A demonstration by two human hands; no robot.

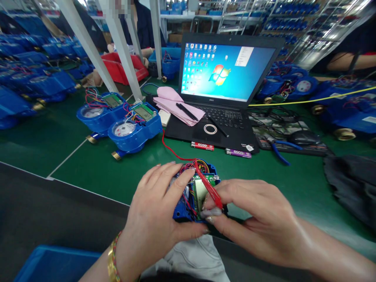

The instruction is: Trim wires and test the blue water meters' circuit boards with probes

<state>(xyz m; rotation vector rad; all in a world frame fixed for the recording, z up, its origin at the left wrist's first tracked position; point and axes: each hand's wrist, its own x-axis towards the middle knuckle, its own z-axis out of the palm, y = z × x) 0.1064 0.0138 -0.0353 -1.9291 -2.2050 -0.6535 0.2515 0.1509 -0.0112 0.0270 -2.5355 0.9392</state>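
My left hand (158,207) is wrapped over a blue meter housing (181,211) at the table's front edge, its fingers across the top and thumb at the near side. Inside the housing show a green circuit board with a grey display (200,192) and several coloured wires. My right hand (252,215) pinches a small greyish, translucent piece (211,212) against the near end of the board. A red-wrapped lead (207,182) slants over the display down to these fingertips. From its upper end a thin red cord (173,150) runs back toward the laptop. The fingers partly hide the pinched piece.
Behind my hands stands an open laptop (210,121) with pink cloth (179,107), pens and a tape roll on it. Two blue meters (136,131) sit at left. Blue-handled pliers (279,152), a mouse (304,138) and dark cloth (352,188) lie at right.
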